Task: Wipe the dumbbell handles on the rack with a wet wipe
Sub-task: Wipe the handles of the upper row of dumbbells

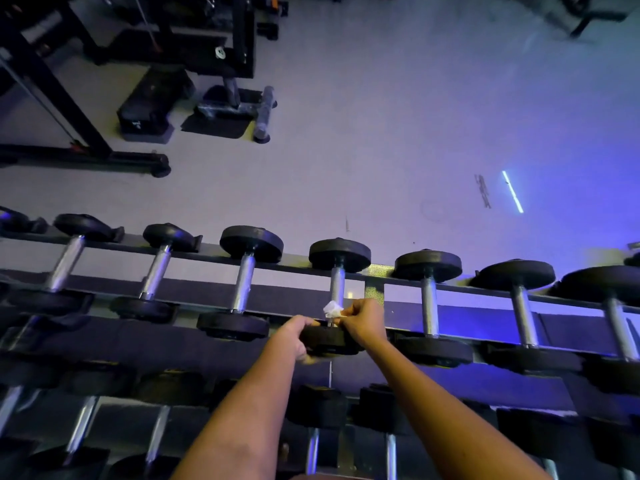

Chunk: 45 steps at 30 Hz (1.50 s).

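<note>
Your right hand (363, 322) pinches the crumpled white wet wipe (332, 309) against the near end of a chrome handle (337, 284), mid-row on the top tier of the rack (374, 289). Your left hand (294, 336) curls round that dumbbell's near head (329, 339), a round matte black disc. The left neighbour dumbbell (244, 282) and the right neighbour dumbbell (429, 306) stand close, flanking your wrists. A lower tier (317, 407) lies under your forearms. The handles are smooth, shiny cylinders. Beyond lie a grey floor (381, 133) and black gym machines (221, 64).
</note>
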Each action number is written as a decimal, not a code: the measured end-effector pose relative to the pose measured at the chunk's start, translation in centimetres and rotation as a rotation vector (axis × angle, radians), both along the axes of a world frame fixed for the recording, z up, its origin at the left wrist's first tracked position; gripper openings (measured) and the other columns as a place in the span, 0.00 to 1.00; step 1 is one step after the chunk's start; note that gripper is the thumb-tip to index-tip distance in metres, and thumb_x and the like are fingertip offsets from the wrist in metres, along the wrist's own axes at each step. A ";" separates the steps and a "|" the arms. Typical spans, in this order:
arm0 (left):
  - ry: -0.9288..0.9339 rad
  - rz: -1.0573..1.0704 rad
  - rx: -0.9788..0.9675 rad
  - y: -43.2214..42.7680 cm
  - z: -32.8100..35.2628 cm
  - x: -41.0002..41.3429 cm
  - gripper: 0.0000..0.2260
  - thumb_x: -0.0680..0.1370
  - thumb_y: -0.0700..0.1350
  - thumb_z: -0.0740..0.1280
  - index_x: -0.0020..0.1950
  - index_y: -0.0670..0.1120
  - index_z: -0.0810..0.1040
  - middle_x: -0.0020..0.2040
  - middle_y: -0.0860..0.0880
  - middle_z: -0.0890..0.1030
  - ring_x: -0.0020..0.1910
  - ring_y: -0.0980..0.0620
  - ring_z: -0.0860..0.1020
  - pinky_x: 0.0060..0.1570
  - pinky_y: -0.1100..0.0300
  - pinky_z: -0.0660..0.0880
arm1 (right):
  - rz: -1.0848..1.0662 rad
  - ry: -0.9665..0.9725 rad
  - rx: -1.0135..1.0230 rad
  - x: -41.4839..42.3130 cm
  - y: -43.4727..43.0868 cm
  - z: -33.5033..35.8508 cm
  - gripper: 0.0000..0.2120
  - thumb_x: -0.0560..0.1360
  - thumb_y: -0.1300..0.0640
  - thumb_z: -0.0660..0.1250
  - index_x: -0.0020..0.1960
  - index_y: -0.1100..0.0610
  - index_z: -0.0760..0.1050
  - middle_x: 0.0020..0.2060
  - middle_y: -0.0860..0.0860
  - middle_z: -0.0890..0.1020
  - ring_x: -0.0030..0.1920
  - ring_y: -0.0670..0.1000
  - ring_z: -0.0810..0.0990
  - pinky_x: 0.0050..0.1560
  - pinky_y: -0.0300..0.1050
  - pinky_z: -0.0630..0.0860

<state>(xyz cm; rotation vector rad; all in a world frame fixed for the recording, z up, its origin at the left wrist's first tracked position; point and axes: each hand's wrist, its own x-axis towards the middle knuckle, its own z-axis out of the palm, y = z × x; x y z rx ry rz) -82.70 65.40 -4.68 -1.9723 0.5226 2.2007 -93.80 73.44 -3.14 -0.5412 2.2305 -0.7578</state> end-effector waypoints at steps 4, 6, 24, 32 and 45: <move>0.041 -0.027 0.083 -0.3 -0.5 0.4 0.08 0.73 0.39 0.67 0.49 0.37 0.79 0.47 0.36 0.82 0.49 0.35 0.80 0.52 0.32 0.75 | 0.001 0.022 0.018 0.0 -0.2 -0.1 0.13 0.69 0.64 0.74 0.30 0.54 0.75 0.36 0.53 0.81 0.41 0.49 0.79 0.38 0.37 0.72; 0.046 -0.035 0.112 -0.4 -0.8 0.3 0.11 0.71 0.38 0.67 0.52 0.37 0.79 0.51 0.35 0.82 0.52 0.34 0.80 0.55 0.32 0.74 | 0.004 0.029 0.026 0.0 -0.3 -0.2 0.12 0.69 0.64 0.74 0.31 0.54 0.75 0.36 0.53 0.81 0.41 0.49 0.79 0.37 0.36 0.72; -0.246 0.516 -0.383 4.2 1.7 -3.5 0.17 0.71 0.42 0.67 0.56 0.40 0.67 0.52 0.37 0.77 0.44 0.36 0.80 0.44 0.37 0.79 | -0.175 0.032 -0.070 -1.1 -3.3 0.5 0.05 0.69 0.59 0.76 0.40 0.61 0.83 0.36 0.53 0.82 0.37 0.48 0.78 0.33 0.36 0.70; -0.352 0.315 -0.499 3.5 2.5 -4.1 0.15 0.75 0.39 0.62 0.60 0.35 0.74 0.57 0.37 0.79 0.49 0.37 0.80 0.40 0.50 0.77 | -0.198 -0.004 -0.153 -2.9 -5.8 0.9 0.07 0.69 0.60 0.77 0.36 0.57 0.79 0.35 0.52 0.80 0.38 0.51 0.78 0.39 0.40 0.71; -0.426 0.288 -0.545 3.5 2.9 -4.6 0.15 0.76 0.43 0.58 0.54 0.35 0.78 0.49 0.39 0.79 0.38 0.41 0.75 0.35 0.52 0.72 | -0.156 -0.064 -0.091 -1.2 -1.2 -0.7 0.06 0.66 0.62 0.78 0.35 0.58 0.81 0.36 0.54 0.84 0.37 0.49 0.81 0.41 0.43 0.79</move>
